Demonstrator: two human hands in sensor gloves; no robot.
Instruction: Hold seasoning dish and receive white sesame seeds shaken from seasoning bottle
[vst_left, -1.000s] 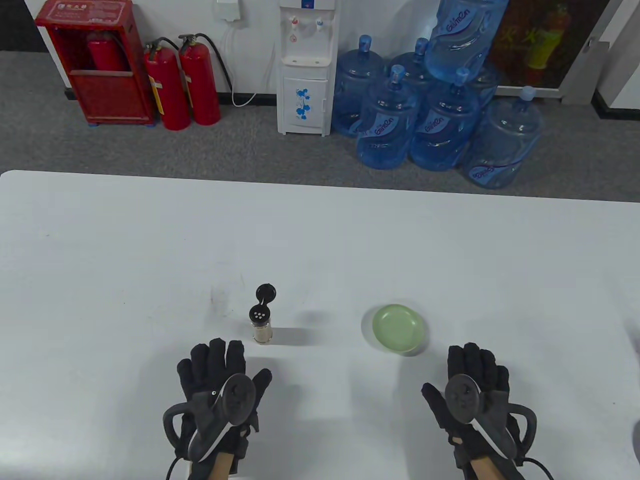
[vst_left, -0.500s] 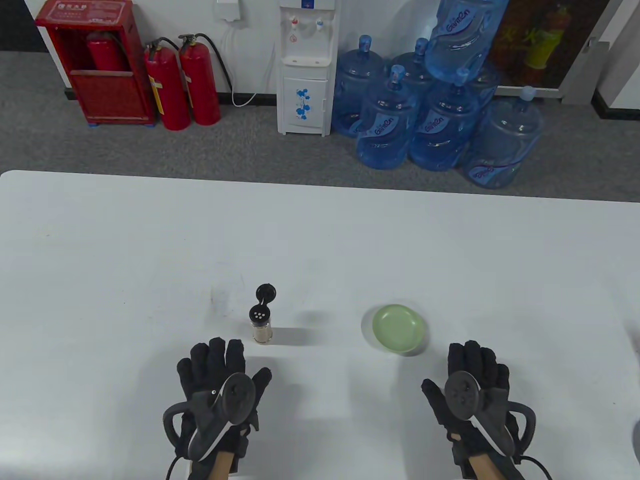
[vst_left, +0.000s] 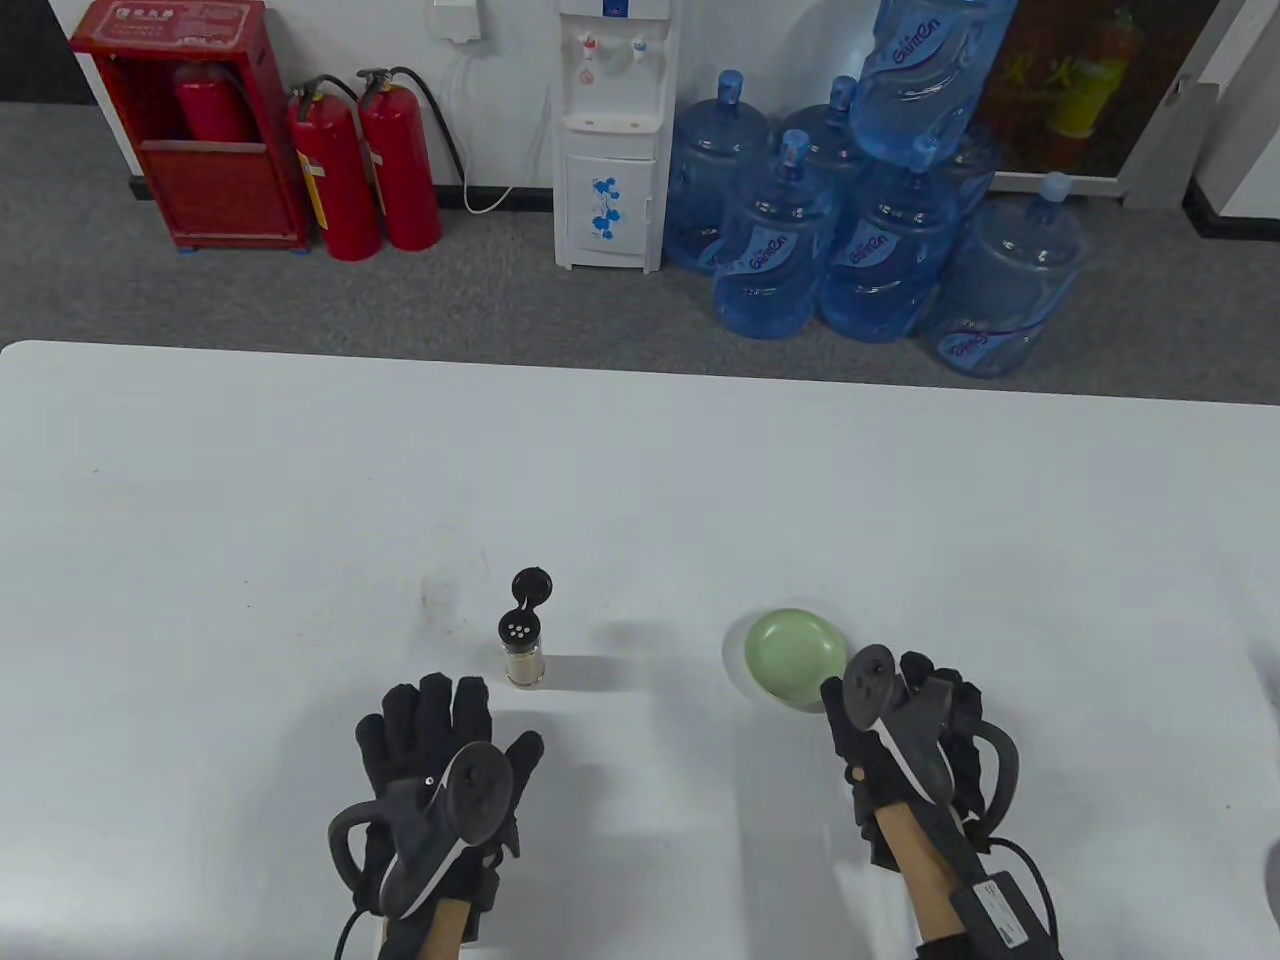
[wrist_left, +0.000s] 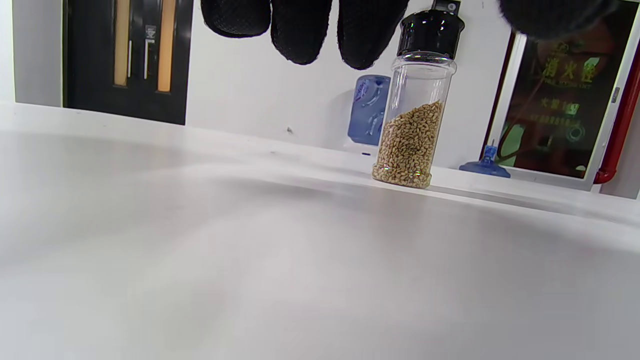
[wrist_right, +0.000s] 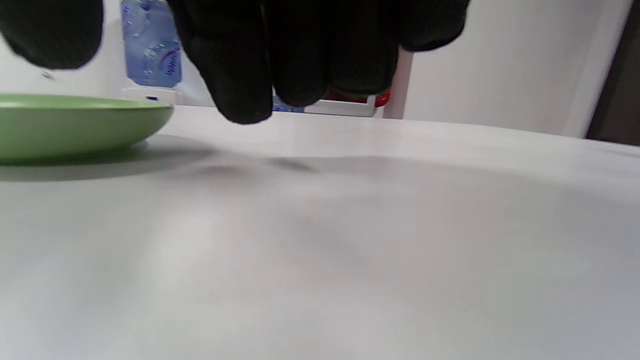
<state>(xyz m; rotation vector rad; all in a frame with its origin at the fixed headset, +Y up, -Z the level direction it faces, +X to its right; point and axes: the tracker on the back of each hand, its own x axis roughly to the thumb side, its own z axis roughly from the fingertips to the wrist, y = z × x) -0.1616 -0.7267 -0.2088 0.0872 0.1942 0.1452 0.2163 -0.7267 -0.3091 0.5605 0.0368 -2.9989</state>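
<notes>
right hand (vst_left: 905, 715) is advancing to the seasoning dish (vst_left: 795, 655) on the tabletop (vst_left: 640, 480), fingers relaxed, gripping nothing. left hand (vst_left: 440, 760) is lying flat, empty, near the uncapped seasoning bottle (vst_left: 522, 650). dish pickup is beginning.

A white table (vst_left: 640, 470) fills the foreground; behind it, grey carpet (vst_left: 500, 290) runs to a white wall; a red fire-extinguisher cabinet (vst_left: 190, 120) stands at left, two red fire extinguishers (vst_left: 365, 165) just beside it; a white water dispenser (vst_left: 612, 135) with a blue flower motif stands at centre, a white cable (vst_left: 470, 130) hanging to its left; blue water jugs (vst_left: 870, 230) are clustered at right, one stacked on top of the others.
</notes>
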